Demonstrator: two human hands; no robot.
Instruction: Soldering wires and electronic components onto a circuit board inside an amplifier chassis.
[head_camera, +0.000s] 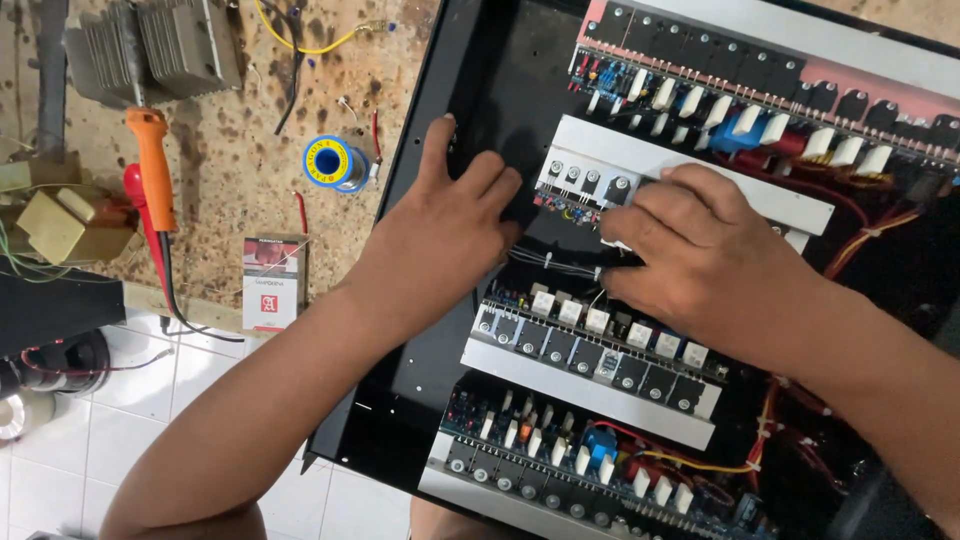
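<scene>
The board (690, 180), a long grey strip of transistors, lies mid-chassis (440, 330), its long axis running from upper left down to the right. The right hand (700, 255) covers its middle, grip hidden. The left hand (445, 225) rests open and flat at its left end.

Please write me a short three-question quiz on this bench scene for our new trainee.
1. True or false: the left hand lies flat on the black metal chassis.
2. Which item lies on the speckled wooden workbench nearest the chassis edge? A) the blue-and-yellow spool of solder wire B) the orange-handled tool C) the grey finned heat sink
3. Fill in: the right hand rests its fingers on the small ______ board with the row of black transistors.

Key: 1 true; 2 A; 3 middle circuit.
</scene>
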